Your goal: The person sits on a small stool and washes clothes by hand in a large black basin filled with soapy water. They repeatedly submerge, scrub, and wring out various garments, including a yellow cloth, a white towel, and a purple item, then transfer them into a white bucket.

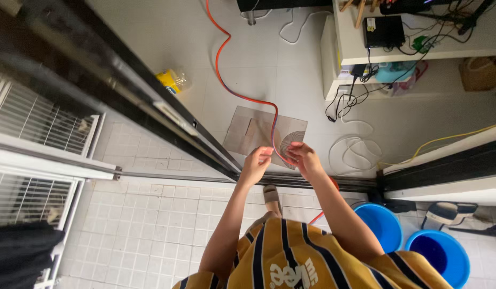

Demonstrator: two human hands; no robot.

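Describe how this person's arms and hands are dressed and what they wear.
Both forearms are bare up to the elbows, and the left hand and right hand are bare too: no gloves, and no watch, ring or bracelet that can be made out. The only clothing in view is a mustard-yellow top with dark navy stripes edged in white and some white lettering.

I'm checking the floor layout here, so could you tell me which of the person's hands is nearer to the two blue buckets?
Right. The right hand grips the orange cable on the side toward the blue buckets; the left hand is farther off, beside it.
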